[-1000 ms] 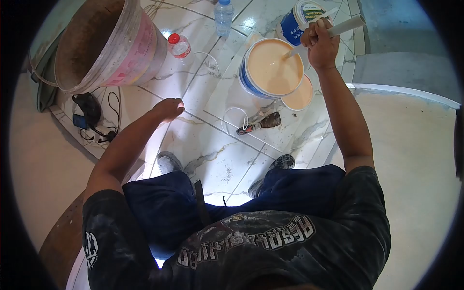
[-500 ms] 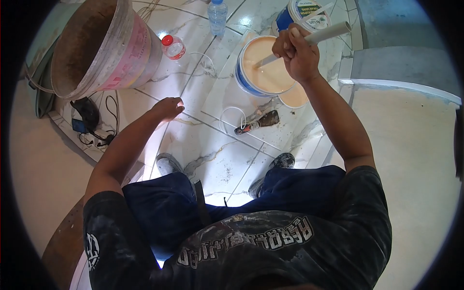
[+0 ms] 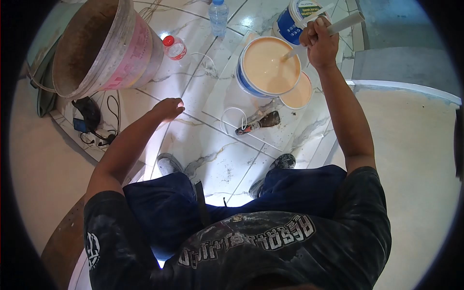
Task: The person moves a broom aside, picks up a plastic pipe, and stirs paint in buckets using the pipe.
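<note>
My right hand (image 3: 321,43) is wrapped round a pale pipe (image 3: 347,23), whose lower end stands in a bucket (image 3: 249,87) of peach-coloured paint (image 3: 267,65). Beside that bucket lies a round lid (image 3: 298,92) coated with the same colour. My left hand (image 3: 169,109) hovers above the floor on the left with its fingers curled; whatever they might hold is hidden. A dirty scraper (image 3: 258,123) rests on the tiles below the paint bucket, near a thin white loop (image 3: 233,121).
A large dirty bucket (image 3: 130,58) stands at the upper left. Next to it are a red-capped bottle (image 3: 174,48) and a clear bottle (image 3: 218,19). Another blue and white tub (image 3: 289,26) sits behind the paint. A black bag with cables (image 3: 88,113) lies at the left.
Over the last second the pipe and my right hand have swung left across the paint bucket and back to the right. My left hand has stayed in nearly the same place.
</note>
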A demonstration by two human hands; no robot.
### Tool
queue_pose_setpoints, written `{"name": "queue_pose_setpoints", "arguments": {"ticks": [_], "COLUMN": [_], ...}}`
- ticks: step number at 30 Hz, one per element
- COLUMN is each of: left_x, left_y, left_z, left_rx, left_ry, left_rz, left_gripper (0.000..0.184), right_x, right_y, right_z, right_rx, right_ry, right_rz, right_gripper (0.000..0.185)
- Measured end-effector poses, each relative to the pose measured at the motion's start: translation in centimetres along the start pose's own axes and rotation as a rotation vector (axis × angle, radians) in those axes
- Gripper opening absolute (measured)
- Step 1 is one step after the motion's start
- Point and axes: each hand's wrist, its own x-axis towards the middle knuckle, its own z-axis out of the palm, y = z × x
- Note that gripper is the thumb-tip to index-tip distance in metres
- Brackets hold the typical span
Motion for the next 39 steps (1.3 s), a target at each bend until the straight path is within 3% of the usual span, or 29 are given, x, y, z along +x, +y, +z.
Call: {"name": "queue_pose_setpoints", "arguments": {"ticks": [8, 19, 25, 30, 39], "left_x": [-1.2, 0.7, 0.5, 0.0, -0.9], "left_y": [0.1, 0.2, 0.1, -0.3, -1.1], "left_z": [0.5, -0.6, -0.8, -0.4, 0.9], "left_rx": [0.021, -0.01, 0.001, 0.001, 0.006], "left_ry": [-0.152, 0.016, 0.014, -0.006, -0.014], "left_rz": [-0.072, 0.033, 0.014, -0.011, -0.015], "left_gripper": [0.037, 0.033, 0.033, 0.033, 0.033], "right_x": [1.2, -4.3, -2.5, -0.1, 1.5], "right_y": [2.0, 0.1, -0.9, -0.1, 2.1], "right_z": [3.5, 2.3, -0.9, -1.0, 2.4], "right_rx": [0.15, 0.359, 0.031, 0.041, 0.141], "right_ry": [-0.049, -0.319, -0.234, -0.047, -0.059], "right_rz": [-0.054, 0.164, 0.103, 0.019, -0.081], "right_gripper": [0.027, 0.025, 0.033, 0.03, 0.027]}}
